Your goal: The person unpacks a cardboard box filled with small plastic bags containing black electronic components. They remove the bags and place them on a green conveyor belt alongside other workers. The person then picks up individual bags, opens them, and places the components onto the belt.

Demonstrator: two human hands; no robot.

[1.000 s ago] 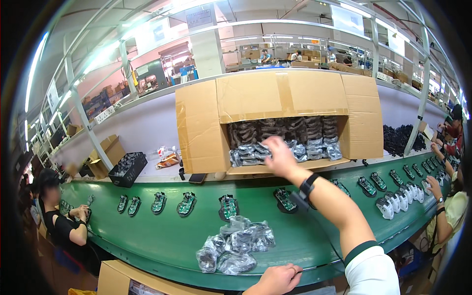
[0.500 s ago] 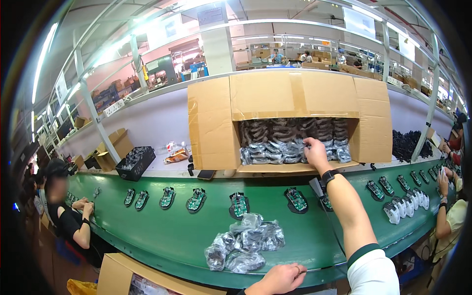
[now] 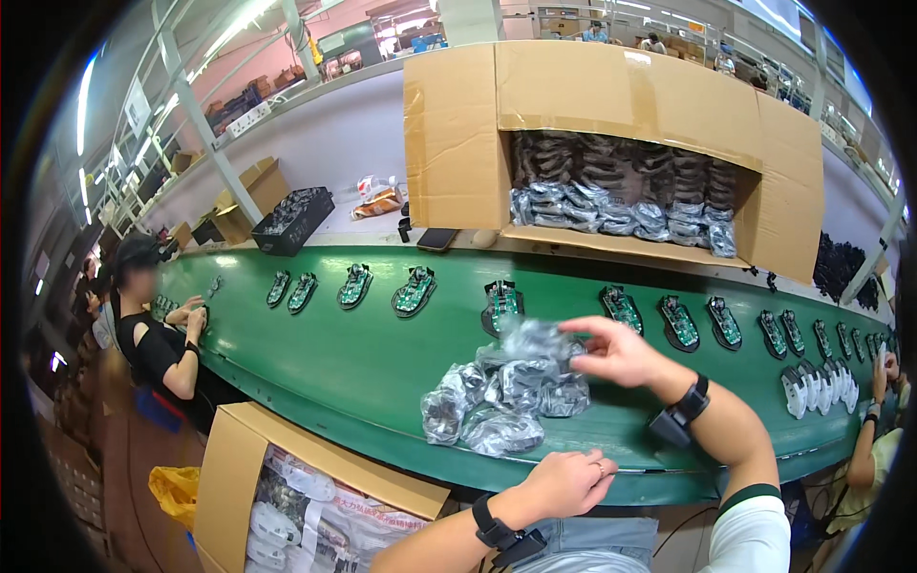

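Note:
My right hand (image 3: 616,351) hovers over a pile of clear plastic bags holding dark parts (image 3: 501,396) on the green conveyor belt (image 3: 315,353). Its fingers pinch one such bag (image 3: 535,336) at the top of the pile. My left hand (image 3: 565,482) rests with curled fingers on the belt's near edge, just below the pile, holding nothing. A big open cardboard box (image 3: 611,143) lying on its side behind the belt is stacked with more of these bags.
A row of green circuit boards (image 3: 413,289) runs along the belt's far side. A seated person (image 3: 158,334) works at the left; another person's arm (image 3: 874,430) shows at the right. An open carton (image 3: 287,487) stands below the belt by my left arm. A black tray (image 3: 291,220) sits on the back shelf.
My right hand has come back from the big box to the pile on the belt, now with a bag in its fingers. My left hand has stayed at the belt's edge.

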